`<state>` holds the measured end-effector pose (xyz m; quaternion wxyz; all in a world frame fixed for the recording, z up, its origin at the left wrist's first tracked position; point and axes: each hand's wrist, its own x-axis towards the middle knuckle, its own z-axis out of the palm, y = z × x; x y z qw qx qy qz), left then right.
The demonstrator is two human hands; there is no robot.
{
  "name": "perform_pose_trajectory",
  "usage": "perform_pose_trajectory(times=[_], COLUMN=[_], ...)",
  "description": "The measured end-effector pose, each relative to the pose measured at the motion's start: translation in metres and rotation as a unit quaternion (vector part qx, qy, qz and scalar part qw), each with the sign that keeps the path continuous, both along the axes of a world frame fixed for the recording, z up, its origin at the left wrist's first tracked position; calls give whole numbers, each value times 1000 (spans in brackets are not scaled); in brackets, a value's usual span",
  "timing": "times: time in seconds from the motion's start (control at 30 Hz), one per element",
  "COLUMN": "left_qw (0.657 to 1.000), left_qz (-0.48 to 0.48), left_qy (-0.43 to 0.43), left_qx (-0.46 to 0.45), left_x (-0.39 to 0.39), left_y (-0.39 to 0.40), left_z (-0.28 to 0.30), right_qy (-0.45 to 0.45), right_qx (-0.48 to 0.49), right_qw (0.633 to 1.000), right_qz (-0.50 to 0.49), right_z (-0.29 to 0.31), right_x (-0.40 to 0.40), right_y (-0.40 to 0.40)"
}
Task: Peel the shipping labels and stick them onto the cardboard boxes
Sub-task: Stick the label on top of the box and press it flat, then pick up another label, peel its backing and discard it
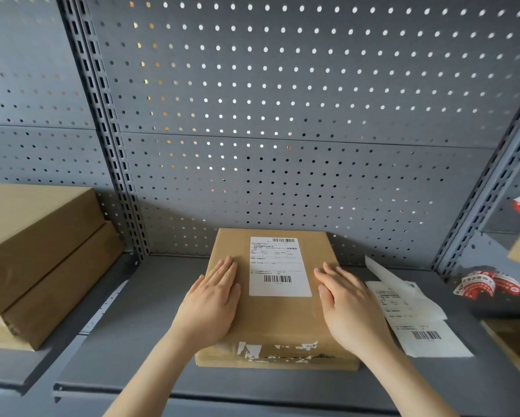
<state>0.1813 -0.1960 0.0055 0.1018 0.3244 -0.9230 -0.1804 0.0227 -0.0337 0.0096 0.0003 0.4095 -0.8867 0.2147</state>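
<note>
A brown cardboard box (pixel 277 320) lies flat on the grey shelf (pixel 150 326) in the middle. A white shipping label (pixel 278 266) with two barcodes is stuck on its top, toward the far half. My left hand (pixel 213 302) rests flat on the box top just left of the label, fingers together and extended. To the right of the label my right hand (pixel 349 308) lies flat on the box as well. Neither hand holds anything. More white labels and backing paper (pixel 415 317) lie on the shelf right of the box.
Two stacked cardboard boxes (pixel 39 257) sit on the left shelf section. A roll of red and white tape (pixel 487 282) lies at the right. Another box edge (pixel 517 344) shows at the far right. A perforated grey back panel (pixel 283 115) rises behind.
</note>
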Motion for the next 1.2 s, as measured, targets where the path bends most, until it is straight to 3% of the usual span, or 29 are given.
perform_pose_trajectory(times=[0.5,0.83,1.03,1.2], left_qw=[1000,998,991,978], left_qz=[7,-19,-92,-193], left_qy=[2,-54,-77,-32], left_qx=[10,-14,-51,-68], left_x=[-1,-6,-41,-94], left_y=[0,4,14,34], left_z=[-3,8,16,31], right_qy=[3,5,24,46], right_qx=[-37,-29,-44,-52], right_qw=[999,999,998,991], right_qz=[9,23,-26,-114], right_z=[-7,-6,-1,2], right_x=[-3,-9,-18,-38], right_y=[0,2,18,42])
